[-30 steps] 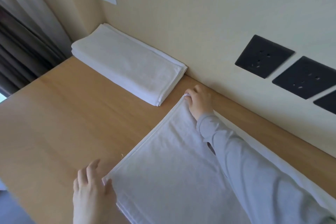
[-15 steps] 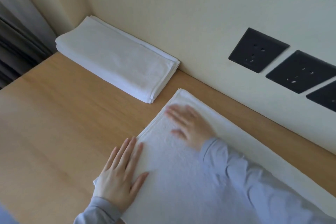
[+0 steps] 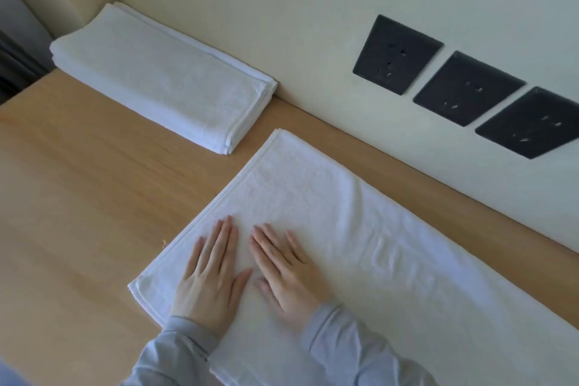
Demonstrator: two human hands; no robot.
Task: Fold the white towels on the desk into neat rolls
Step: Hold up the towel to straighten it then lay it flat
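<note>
1. Hands: left hand (image 3: 208, 279) & right hand (image 3: 283, 269) lie palm-down with fingers straight, pressing on the spread towel (image 3: 360, 229). They sit side by side, thumbs nearly touching, nothing gripped.
2. Towel pos: it lies flat on the desk (image 3: 78, 197) under both palms. Its short hemmed end runs just left of the left hand. The rest stretches away to the right of the right hand, past the frame edge.
3. Key relation: the long axis runs left-to-right under the hands, approx parallel w/ the wall ahead of the fingertips. The left hand is nearer the short end, the right hand further in.
4. Judgement: looks like smoothing before rolling, no roll formed yet. A roll prob starts at the short end & travels right, so both hands would shift left to that edge.
5. Other towels: a folded stack (image 3: 163, 81) sits ahead & left of the left hand, well apart from it, against the wall. Not rolled either.
6. Containers: none in view.
7. Misc: three dark sockets (image 3: 396, 55) are on the wall, ahead & right of the right hand.
8. Risk (guess): faint wrinkles right of the right hand could get rolled in.
</note>
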